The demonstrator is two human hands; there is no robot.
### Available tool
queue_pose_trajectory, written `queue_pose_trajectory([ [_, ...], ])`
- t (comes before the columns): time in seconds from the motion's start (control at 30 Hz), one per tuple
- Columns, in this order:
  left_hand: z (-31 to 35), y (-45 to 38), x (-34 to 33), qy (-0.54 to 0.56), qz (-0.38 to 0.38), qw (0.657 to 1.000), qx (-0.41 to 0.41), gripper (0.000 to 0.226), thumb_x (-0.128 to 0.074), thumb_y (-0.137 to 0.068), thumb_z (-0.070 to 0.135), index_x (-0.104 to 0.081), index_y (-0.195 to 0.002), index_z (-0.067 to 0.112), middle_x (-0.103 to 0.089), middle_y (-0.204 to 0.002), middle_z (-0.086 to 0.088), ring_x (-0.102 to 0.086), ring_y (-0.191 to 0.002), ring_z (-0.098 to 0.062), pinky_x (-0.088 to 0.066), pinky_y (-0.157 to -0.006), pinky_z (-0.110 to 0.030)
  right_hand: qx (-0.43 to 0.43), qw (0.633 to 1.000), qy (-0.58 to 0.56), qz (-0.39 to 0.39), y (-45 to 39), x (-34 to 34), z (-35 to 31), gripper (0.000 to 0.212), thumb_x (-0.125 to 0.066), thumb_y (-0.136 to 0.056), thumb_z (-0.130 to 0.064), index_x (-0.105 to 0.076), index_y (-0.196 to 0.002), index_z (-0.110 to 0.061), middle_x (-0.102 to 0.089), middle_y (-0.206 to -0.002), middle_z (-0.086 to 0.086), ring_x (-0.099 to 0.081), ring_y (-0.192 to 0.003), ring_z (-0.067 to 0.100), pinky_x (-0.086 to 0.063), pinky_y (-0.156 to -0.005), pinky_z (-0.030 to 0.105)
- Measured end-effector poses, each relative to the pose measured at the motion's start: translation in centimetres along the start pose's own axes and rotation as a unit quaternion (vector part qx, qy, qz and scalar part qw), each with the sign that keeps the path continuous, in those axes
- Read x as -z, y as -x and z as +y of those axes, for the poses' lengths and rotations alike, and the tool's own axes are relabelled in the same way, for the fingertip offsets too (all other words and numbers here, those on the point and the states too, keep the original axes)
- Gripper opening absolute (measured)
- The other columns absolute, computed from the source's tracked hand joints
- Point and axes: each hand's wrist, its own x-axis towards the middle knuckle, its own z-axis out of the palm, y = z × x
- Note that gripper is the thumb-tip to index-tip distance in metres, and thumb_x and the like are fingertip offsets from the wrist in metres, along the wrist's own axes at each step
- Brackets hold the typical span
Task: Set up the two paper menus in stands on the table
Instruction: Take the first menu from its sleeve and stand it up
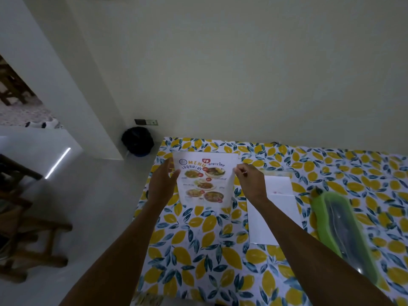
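While menu (pixel 203 182) stands upright on surface (pixel 198 235): right grip (pixel 249 180) pinches its edge; left grip (pixel 162 184), nearly straight, touches the opposite edge.

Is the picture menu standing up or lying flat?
Standing up, held: the menu faces us, left hand at one edge, right hand pinching the other. Stand: cannot tell.

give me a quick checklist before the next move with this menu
1. Right hand pinches the menu by its edge: ok.
2. Left hand grip on the other edge: cannot tell.
3. Menu print faces the person, right way up: ok.
4. Menu stands on its own: cannot tell.
5. Second sheet set up: not ok, it lies flat on the table.
6. Green case apart from the menu: ok.
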Motion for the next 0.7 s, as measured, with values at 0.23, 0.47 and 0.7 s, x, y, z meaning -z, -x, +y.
queue_pose_trajectory([
  [0.23,0.0,-1.4,-1.4,-0.017,0.003,1.000,0.014,0.045,-0.064,-0.093,0.027,-0.052,-0.135,0.019,-0.069,-0.111,-0.005,-0.065,-0.098,-0.022,-0.051,-0.077,-0.034,-0.006,1.000,0.008,-0.017,-1.2,-1.0,1.4,0.014,-0.060,-0.095,-0.029,-0.066,-0.090,-0.018,-0.066,-0.087,-0.004,-0.057,-0.077,0.011,-0.042,-0.065,0.027],
  [0.47,-0.2,-1.3,-3.0,-0.066,0.038,0.996,0.034,0.027,-0.061,-0.095,0.029,-0.059,-0.118,0.014,-0.069,-0.103,-0.007,-0.065,-0.088,-0.025,-0.044,-0.069,-0.031,0.002,0.999,0.026,-0.030,-1.1,-1.7,2.3,0.017,-0.058,-0.097,-0.031,-0.065,-0.093,-0.016,-0.067,-0.092,0.003,-0.061,-0.081,0.020,-0.049,-0.069,0.035],
  [0.7,-0.5,-0.5,-3.3,-0.129,-0.019,0.990,0.054,0.052,-0.052,-0.097,0.045,-0.048,-0.136,0.011,-0.062,-0.126,-0.012,-0.060,-0.112,-0.032,-0.050,-0.090,-0.048,0.026,0.990,0.125,-0.064,-0.6,-0.9,1.7,0.030,-0.047,-0.101,-0.040,-0.064,-0.100,-0.015,-0.067,-0.097,0.008,-0.062,-0.090,0.029,-0.048,-0.068,0.036],
])
